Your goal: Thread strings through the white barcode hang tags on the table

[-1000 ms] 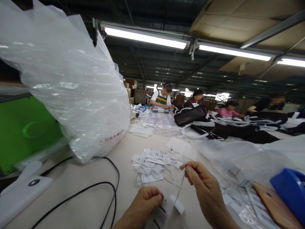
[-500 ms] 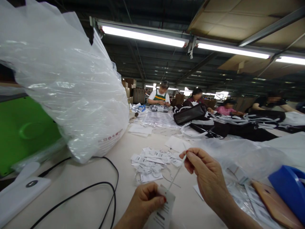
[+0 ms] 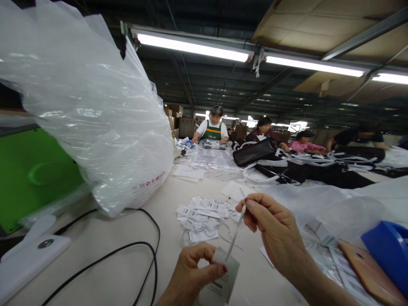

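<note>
Between the thumb and fingers of my left hand (image 3: 199, 272) is a white paper hang tag (image 3: 230, 272) with printed text, tilted at the front of the table. A thin white string (image 3: 235, 233) runs up from the tag's top edge. My right hand (image 3: 270, 225) pinches that string near its upper end, so it stretches taut between my hands. Just beyond my hands lies a loose pile of strung tags (image 3: 204, 214), overlapping with tangled strings.
A large clear plastic bag (image 3: 105, 119) bulges at left beside a green panel (image 3: 38, 174). Black cable (image 3: 127, 246) loops near a white device (image 3: 38, 263). At right are a phone (image 3: 372, 272) and blue container (image 3: 389, 255). Black bags (image 3: 255, 153) and several people are farther back.
My left hand and the tag have shifted slightly right, the tag turning a little. My right hand has moved slightly left and up. The co-worker opposite has spread their hands apart.
</note>
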Demonstrator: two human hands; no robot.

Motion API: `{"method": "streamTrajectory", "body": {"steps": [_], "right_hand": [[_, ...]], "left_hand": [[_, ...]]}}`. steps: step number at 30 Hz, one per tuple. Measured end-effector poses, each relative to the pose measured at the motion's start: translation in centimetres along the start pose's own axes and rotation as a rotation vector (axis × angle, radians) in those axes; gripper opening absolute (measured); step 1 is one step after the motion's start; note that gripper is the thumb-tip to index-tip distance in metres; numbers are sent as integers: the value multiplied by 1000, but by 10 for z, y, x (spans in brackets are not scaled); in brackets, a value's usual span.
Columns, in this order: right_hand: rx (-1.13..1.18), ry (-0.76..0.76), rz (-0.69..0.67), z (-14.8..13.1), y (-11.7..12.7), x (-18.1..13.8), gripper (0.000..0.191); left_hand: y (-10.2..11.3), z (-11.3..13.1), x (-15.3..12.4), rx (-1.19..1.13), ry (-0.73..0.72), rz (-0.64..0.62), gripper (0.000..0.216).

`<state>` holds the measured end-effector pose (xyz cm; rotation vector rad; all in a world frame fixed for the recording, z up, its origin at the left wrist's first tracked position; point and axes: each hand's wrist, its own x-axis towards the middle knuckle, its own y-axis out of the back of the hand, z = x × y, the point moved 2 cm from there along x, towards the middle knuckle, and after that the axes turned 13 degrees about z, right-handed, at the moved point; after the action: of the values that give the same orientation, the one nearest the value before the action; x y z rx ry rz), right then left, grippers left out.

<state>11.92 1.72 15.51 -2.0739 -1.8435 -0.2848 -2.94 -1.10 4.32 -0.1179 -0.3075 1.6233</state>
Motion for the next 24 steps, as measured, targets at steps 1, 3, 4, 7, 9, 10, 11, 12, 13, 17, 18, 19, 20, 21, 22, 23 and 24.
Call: {"method": "streamTrajectory", "body": {"steps": [1, 3, 4, 7, 9, 10, 11, 12, 13, 17, 18, 19, 20, 21, 22, 23, 24], "right_hand": [[-2, 2, -2, -1, 0, 0, 16], [-6, 10, -3, -1, -1, 1, 16], [-8, 13, -2, -2, -1, 2, 16], [-4, 15, 5, -3, -2, 3, 16], [3, 11, 5, -4, -3, 3, 15], [5, 11, 4, -5, -3, 4, 15], [6, 10, 3, -5, -4, 4, 15], [7, 9, 2, -5, -4, 4, 15], [9, 10, 0, -6, -4, 4, 15], [5, 5, -1, -6, -5, 4, 15], [3, -3, 1, -6, -5, 4, 16], [1, -17, 3, -6, -6, 4, 17], [2, -40, 4, -5, -6, 4, 18], [8, -71, 3, -4, -6, 5, 18], [20, -102, 1, -2, -6, 5, 18], [37, -134, 0, -1, -7, 6, 18], [58, -163, 2, 1, -7, 7, 17]], "left_hand": [[-1, -2, 0, -19, 22, 7, 16], [-1, -6, 0, -20, 51, 55, 19], [-1, -8, 0, -24, 64, 72, 21], [-1, -10, 0, -93, 115, 95, 25], [-3, -8, 1, -171, 143, 103, 30], [-4, -8, 1, -216, 150, 103, 33], [-5, -7, 1, -262, 154, 94, 36], [-5, -6, 1, -302, 162, 76, 38], [-6, -6, 1, -331, 172, 54, 39], [-8, -4, -1, -334, 245, -73, 40], [-8, -2, -2, -321, 263, -123, 36], [-9, 0, -3, -305, 277, -176, 31], [-10, 3, -4, -290, 287, -225, 25], [-10, 6, -5, -283, 294, -263, 22], [-11, 9, -5, -286, 302, -286, 20], [-11, 11, -6, -290, 310, -291, 19], [-11, 12, -6, -289, 322, -287, 19]]}}
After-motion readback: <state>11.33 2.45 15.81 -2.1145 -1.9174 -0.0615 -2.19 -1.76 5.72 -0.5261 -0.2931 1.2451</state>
